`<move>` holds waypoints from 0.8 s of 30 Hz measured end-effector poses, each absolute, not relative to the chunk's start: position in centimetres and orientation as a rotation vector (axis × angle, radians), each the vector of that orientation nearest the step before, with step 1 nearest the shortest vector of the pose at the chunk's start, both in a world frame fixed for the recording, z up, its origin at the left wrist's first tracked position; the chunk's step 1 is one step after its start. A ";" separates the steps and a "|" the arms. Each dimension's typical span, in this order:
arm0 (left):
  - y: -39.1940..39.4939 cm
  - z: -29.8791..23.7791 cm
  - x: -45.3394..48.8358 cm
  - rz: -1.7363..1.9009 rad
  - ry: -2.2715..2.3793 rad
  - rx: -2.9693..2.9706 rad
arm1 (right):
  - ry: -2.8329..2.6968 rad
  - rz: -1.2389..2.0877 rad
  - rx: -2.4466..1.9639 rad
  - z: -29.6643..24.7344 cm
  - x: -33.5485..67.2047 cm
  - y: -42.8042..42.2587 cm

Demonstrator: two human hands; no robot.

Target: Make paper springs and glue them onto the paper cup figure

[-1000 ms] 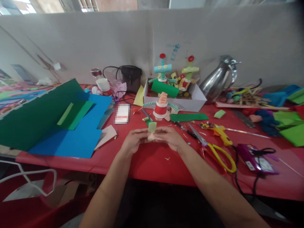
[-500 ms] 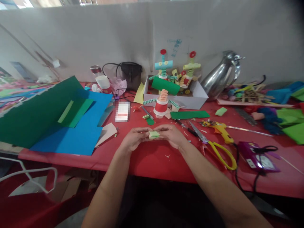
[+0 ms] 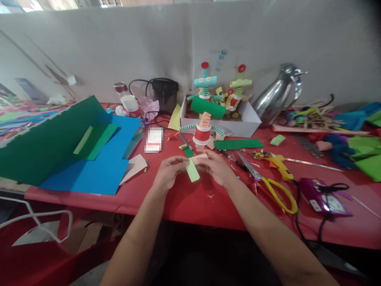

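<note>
While both hands are above the red table (image 3: 186, 208), the left hand (image 3: 169, 171) has its fingers closed on the upper end of a light green strip (image 3: 193, 173). This strip lies between the hands, and its free end slants toward the person. The right hand (image 3: 216, 167) pinches a peach strip (image 3: 200, 159), which meets the green one near its top. Beyond them stands a paper cup (image 3: 201, 136).

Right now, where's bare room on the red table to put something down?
The red table is bare between the forearms, except a tiny scrap. A smaller patch lies between left hand and pink paper. It's crowded around the scissors and glue gun.
</note>
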State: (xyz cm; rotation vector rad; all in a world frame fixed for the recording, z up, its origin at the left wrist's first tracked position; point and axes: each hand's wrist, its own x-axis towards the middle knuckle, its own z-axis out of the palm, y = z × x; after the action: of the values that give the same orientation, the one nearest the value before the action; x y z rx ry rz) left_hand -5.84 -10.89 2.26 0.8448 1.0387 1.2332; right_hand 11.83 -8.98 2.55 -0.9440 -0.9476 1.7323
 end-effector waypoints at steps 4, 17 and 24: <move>-11.0 2.6 -5.0 1.468 0.969 0.857 | -0.998 1.682 -0.977 2.0 10.8 -9.3; -10.9 2.0 -5.4 1.338 1.096 1.139 | -1.747 0.878 -1.078 1.7 11.1 -9.8; -10.8 1.7 -5.0 1.341 1.146 1.175 | -1.634 1.084 -1.015 1.7 10.9 -10.1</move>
State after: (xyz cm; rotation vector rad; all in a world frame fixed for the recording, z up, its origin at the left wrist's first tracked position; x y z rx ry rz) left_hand -4.97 -10.82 1.74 1.1753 1.1462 1.3413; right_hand 10.94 -10.11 1.72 -1.0155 -1.6342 1.0839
